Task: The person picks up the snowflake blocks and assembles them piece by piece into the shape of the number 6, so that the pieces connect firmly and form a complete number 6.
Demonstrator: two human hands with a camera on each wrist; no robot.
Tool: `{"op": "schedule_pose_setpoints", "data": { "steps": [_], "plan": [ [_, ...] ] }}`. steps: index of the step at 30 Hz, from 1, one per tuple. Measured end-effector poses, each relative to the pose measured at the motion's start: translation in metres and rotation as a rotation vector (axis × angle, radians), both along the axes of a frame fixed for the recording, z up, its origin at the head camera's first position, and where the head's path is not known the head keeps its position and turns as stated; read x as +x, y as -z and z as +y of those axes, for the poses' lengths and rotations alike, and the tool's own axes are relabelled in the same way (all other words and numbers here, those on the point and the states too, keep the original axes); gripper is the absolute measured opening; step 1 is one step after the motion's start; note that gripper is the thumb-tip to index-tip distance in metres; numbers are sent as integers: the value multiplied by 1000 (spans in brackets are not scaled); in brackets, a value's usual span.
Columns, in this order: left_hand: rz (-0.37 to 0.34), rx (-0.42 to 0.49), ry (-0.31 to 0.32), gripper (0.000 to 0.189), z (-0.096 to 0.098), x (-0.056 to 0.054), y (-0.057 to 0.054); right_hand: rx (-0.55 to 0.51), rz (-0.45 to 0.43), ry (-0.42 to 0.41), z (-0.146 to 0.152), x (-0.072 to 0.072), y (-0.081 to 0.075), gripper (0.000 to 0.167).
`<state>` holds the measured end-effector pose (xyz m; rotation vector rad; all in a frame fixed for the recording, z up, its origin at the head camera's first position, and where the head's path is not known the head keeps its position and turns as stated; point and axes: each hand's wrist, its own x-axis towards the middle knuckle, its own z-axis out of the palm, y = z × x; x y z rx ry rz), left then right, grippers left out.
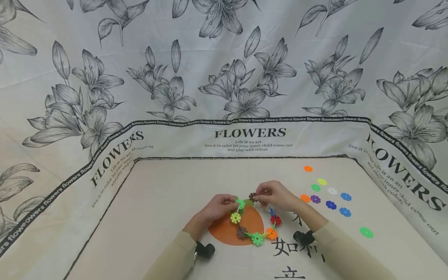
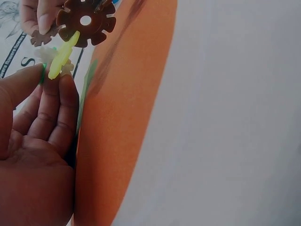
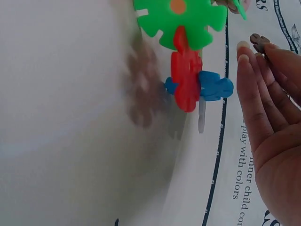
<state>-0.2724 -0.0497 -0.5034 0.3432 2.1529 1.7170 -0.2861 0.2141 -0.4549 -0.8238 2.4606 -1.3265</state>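
A looped chain of slotted plastic snowflake discs hangs between the hands, with a yellow disc (image 1: 235,217), a green disc (image 1: 257,238), an orange disc (image 1: 271,233) and a red disc (image 3: 186,70) among its links. My left hand (image 1: 221,206) pinches a green end disc (image 1: 240,203) between thumb and fingers. Across from it, my right hand (image 1: 276,194) pinches a brown disc (image 1: 252,197) by its edge. That brown disc stands apart from the green one. Under the right hand a blue disc (image 3: 216,85) and a whitish disc (image 3: 201,113) show; whether the brown disc joins them I cannot tell.
Several loose discs lie at the right of the table, including a purple disc (image 1: 315,199), a dark blue disc (image 1: 331,205) and a green disc nearer the front (image 1: 366,232). A printed orange shape (image 1: 224,233) is on the tablecloth below the chain. Flowered curtains (image 1: 175,140) surround the table.
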Motion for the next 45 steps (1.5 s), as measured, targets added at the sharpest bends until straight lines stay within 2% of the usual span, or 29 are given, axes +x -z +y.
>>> {"op": "schedule_pose_setpoints", "data": {
  "steps": [4, 20, 26, 32, 39, 45],
  "plan": [
    [-6, 0, -2, 19, 0, 0, 1, 14, 27, -39, -6, 0, 3, 6],
    [5, 6, -4, 18, -1, 1, 0, 42, 123, -95, -11, -4, 10, 6],
    [6, -9, -6, 18, -1, 1, 0, 14, 136, -118, -12, -3, 8, 7],
    [15, -17, 1, 18, -1, 1, 0, 33, 158, -121, -13, -4, 6, 6],
    [34, -19, -1, 20, -2, -2, 2, 77, 269, -174, -20, -6, 2, 5],
    [23, 8, 4, 19, -2, -2, 4, 97, 293, -211, -24, -9, 0, 5]
  ]
}}
